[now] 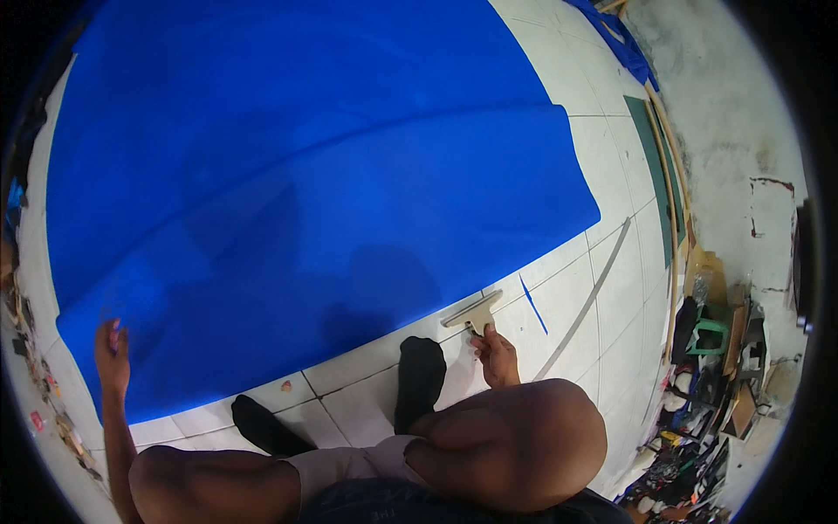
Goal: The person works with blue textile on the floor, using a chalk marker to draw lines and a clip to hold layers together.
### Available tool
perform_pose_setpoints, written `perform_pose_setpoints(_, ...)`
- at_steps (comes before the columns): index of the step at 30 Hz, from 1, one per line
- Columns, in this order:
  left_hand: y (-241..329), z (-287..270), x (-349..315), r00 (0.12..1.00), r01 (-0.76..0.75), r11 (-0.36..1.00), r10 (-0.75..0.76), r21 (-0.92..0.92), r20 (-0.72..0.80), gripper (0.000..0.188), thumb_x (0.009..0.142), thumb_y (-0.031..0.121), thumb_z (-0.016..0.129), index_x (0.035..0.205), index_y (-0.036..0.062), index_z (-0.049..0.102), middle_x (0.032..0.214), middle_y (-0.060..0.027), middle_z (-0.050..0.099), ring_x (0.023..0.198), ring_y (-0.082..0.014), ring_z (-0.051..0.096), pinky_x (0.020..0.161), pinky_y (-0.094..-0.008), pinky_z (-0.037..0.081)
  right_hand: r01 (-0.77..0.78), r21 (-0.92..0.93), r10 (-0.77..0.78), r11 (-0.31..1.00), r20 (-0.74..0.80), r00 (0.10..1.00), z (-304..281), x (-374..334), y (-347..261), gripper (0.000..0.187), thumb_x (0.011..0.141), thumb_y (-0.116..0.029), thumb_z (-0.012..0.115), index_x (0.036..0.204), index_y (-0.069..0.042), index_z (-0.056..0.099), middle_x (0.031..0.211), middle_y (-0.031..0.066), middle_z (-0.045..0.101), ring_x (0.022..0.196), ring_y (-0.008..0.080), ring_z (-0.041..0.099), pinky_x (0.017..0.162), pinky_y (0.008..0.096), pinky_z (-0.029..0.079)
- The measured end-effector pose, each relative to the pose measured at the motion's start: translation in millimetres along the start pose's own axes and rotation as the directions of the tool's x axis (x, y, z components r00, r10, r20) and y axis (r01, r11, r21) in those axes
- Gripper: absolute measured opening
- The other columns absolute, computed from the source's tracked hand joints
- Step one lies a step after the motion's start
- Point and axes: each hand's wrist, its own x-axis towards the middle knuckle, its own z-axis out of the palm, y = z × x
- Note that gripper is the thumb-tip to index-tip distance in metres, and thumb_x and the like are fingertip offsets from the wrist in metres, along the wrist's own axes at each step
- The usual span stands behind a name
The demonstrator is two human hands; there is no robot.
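A large blue sheet (349,236) lies on the tiled floor in front of me, with a long curved fold or overlapping edge across it. My right hand (497,354) is closed around the handle of a beige squeegee (472,313). The squeegee's wide blade is just off the sheet's near edge, over the white tiles. Above the sheet's left near corner is my left hand (112,345), its fingers curled together. Something pinkish shows at its fingertips, too small to tell.
A thin blue strip (533,305) and a long grey metal strip (587,301) lie on the tiles at right. Wooden poles (670,188) and a dark green board (656,166) lie along the wall. Clutter with a green stool (711,334) fills the right side. My black-socked feet (421,377) stand near the sheet.
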Motion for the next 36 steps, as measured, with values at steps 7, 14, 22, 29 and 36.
perform_pose_setpoints(7,-209.9,54.7,-239.8,0.329,0.852,0.277,-0.943,-0.444,0.043,0.054,0.085,0.051,0.063,0.118,0.0105,0.051,0.079,-0.0100,0.053,0.069,-0.0165,0.053,0.055,-0.0349,0.043,0.160,0.006,-0.159,0.987,0.132,0.978,25.8,34.9,-13.1,0.037,0.091,-0.036,0.062,0.100,0.000,0.062,0.083,0.0058,0.065,0.071,0.0103,0.058,0.062,0.0239,0.041)
perform_pose_setpoints(14,-114.8,65.2,-231.1,0.355,0.626,-0.056,-0.867,-0.778,0.349,0.058,0.086,0.060,0.054,0.119,0.0123,0.051,0.083,-0.0024,0.055,0.066,-0.0148,0.052,0.058,-0.0260,0.041,0.044,-0.353,0.072,0.935,0.309,0.948,-2.4,50.2,-35.9,0.062,0.087,-0.061,0.053,0.108,-0.003,0.059,0.093,0.0060,0.065,0.082,0.0155,0.061,0.070,0.0297,0.044)
perform_pose_setpoints(22,-170.4,84.7,-213.6,0.631,0.232,-0.192,-0.716,-0.954,0.298,0.026,0.099,0.027,0.047,0.092,0.0046,0.057,0.078,-0.0061,0.060,0.060,-0.0161,0.055,0.053,-0.0297,0.048,0.048,-0.075,-0.039,0.996,0.121,0.992,4.5,133.8,-73.7,0.036,0.089,-0.042,0.059,0.098,-0.007,0.057,0.083,0.0042,0.058,0.074,0.0179,0.059,0.072,0.0349,0.048)
perform_pose_setpoints(29,-141.3,60.6,-258.8,0.466,0.157,-0.108,-0.869,-0.982,0.170,0.028,0.094,0.030,0.052,0.107,0.0062,0.057,0.096,-0.0079,0.064,0.084,-0.0191,0.061,0.066,-0.0325,0.051,0.138,0.144,-0.143,0.980,0.028,0.989,-51.7,86.2,-74.4,0.036,0.087,-0.033,0.057,0.111,-0.006,0.055,0.104,0.0105,0.061,0.091,0.0264,0.061,0.078,0.0404,0.050)
perform_pose_setpoints(36,-77.1,-89.1,-185.0,0.496,0.015,0.146,-0.860,-0.989,-0.120,0.025,0.089,0.020,0.055,0.109,0.0053,0.056,0.108,-0.0081,0.061,0.098,-0.0191,0.060,0.081,-0.0320,0.049,0.429,0.104,-0.438,0.898,0.104,0.893,2.3,-32.3,-200.0,0.043,0.086,-0.034,0.060,0.115,-0.003,0.054,0.101,0.0129,0.062,0.089,0.0266,0.062,0.077,0.0411,0.051)
